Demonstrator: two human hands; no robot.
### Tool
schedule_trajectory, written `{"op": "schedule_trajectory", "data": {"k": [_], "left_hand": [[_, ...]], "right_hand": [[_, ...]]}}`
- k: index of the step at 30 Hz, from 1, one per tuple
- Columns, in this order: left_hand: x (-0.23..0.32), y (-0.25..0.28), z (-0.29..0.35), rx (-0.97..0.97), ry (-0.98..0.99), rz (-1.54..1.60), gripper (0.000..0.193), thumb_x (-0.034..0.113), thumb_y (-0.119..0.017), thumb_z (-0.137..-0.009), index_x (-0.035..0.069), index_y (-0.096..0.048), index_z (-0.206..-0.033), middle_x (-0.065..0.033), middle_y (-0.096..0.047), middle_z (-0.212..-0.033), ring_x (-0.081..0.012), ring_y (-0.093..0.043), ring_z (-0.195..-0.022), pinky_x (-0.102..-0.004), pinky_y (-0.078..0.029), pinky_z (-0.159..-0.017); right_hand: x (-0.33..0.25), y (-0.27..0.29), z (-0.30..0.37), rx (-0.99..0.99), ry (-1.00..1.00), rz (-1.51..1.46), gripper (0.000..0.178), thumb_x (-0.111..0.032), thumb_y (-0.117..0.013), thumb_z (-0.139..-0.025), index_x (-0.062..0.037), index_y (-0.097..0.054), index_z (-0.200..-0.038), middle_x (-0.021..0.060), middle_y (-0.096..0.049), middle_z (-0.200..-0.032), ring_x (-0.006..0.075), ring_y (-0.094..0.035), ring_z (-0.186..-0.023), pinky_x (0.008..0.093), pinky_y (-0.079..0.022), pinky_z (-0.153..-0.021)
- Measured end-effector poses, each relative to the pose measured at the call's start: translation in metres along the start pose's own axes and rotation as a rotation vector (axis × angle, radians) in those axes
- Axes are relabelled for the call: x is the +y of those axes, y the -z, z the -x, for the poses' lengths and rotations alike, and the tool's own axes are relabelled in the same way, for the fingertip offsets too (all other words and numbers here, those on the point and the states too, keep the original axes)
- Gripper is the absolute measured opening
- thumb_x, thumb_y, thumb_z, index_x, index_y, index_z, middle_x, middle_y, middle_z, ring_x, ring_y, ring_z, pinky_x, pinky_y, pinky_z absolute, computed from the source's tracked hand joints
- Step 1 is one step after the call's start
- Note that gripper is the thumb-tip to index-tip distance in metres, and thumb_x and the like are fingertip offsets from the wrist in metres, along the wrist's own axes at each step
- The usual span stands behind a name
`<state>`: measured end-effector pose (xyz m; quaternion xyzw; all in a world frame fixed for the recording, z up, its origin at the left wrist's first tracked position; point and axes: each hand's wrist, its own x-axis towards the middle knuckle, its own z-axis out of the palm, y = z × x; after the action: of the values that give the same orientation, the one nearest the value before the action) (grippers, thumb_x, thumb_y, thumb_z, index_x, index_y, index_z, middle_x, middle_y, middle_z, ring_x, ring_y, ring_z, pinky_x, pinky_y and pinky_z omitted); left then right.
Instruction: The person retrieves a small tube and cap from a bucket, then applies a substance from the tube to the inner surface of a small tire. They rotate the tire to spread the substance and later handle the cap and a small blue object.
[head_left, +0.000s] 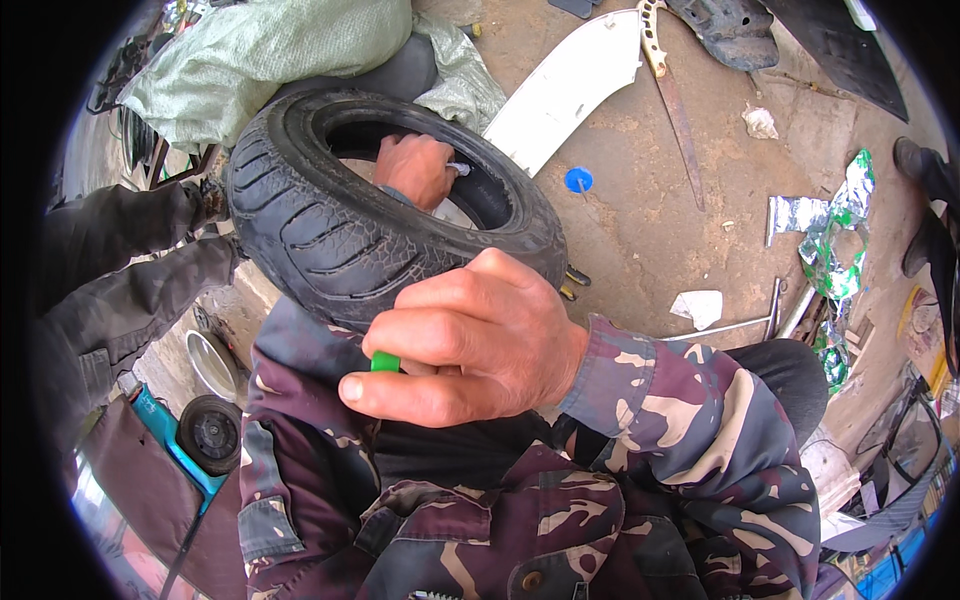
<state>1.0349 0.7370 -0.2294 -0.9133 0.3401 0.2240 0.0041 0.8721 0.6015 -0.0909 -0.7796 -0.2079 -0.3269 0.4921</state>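
Observation:
A worn black tyre (320,235) leans in front of me, its sidewall cracked and its opening tilted up. My left hand (418,170) shows through that opening, fingers curled on a small whitish-silver piece (460,170) I cannot identify; the tyre hides most of its forearm. Nearer to me, my right hand (475,350) is closed in front of the tyre's lower edge. Between its thumb and curled fingers sits a small bright green object (385,362), mostly covered, its kind unclear.
A pale woven sack (265,60) lies behind the tyre. Beyond it are a white curved panel (570,90), a rusty-bladed handsaw (678,130) and a blue disc (578,180). Green-silver foil (835,250) lies right. One person's legs (140,250) stand left, another's shoe (915,255) far right.

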Motion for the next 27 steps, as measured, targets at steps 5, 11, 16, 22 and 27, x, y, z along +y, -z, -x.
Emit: {"op": "schedule_trajectory", "data": {"k": [5,11,16,22,27], "left_hand": [[0.0,-0.01,0.004,0.111,-0.049,0.003,0.02,0.028,-0.075,-0.089,0.01,-0.078,-0.096,-0.0153,-0.076,-0.1,-0.0371,-0.07,-0.106,-0.0564,-0.046,-0.093],[0.003,-0.017,0.004,0.082,-0.029,-0.036,0.021,0.029,-0.076,-0.089,0.01,-0.078,-0.097,-0.0144,-0.076,-0.101,-0.0365,-0.069,-0.108,-0.0561,-0.046,-0.095],[-0.002,-0.018,0.0,0.071,0.009,-0.107,0.019,0.028,-0.076,-0.088,0.01,-0.078,-0.095,-0.014,-0.075,-0.1,-0.036,-0.069,-0.107,-0.0563,-0.046,-0.097],[-0.004,-0.024,0.01,0.314,-0.11,0.017,0.016,0.023,-0.079,-0.085,0.011,-0.079,-0.094,-0.0108,-0.071,-0.097,-0.0342,-0.068,-0.104,-0.0548,-0.044,-0.102],[-0.008,-0.019,0.015,0.296,-0.164,0.003,0.017,0.022,-0.079,-0.084,0.011,-0.08,-0.096,-0.0095,-0.069,-0.098,-0.0328,-0.066,-0.106,-0.0551,-0.043,-0.104]], "right_hand": [[0.0,-0.003,0.0,0.025,-0.012,-0.033,0.052,-0.014,-0.076,-0.084,-0.0346,-0.067,-0.131,-0.0106,-0.066,-0.112,0.0097,-0.066,-0.095,0.0269,-0.043,-0.067],[-0.001,-0.002,0.0,0.019,-0.016,-0.038,0.053,-0.014,-0.077,-0.084,-0.0344,-0.067,-0.131,-0.0104,-0.066,-0.112,0.0097,-0.066,-0.095,0.027,-0.043,-0.067],[0.002,0.001,-0.002,0.003,-0.003,-0.002,0.043,-0.022,-0.073,-0.088,-0.0321,-0.062,-0.128,-0.0071,-0.06,-0.112,0.0117,-0.065,-0.097,0.0295,-0.047,-0.07],[0.001,0.001,-0.002,0.048,-0.039,-0.051,0.051,-0.015,-0.078,-0.083,-0.035,-0.069,-0.129,-0.0111,-0.067,-0.112,0.0099,-0.065,-0.094,0.0268,-0.042,-0.065],[0.001,-0.001,-0.001,0.051,-0.018,-0.044,0.051,-0.016,-0.078,-0.084,-0.035,-0.068,-0.13,-0.0111,-0.067,-0.112,0.0096,-0.065,-0.094,0.0269,-0.042,-0.066]]}}
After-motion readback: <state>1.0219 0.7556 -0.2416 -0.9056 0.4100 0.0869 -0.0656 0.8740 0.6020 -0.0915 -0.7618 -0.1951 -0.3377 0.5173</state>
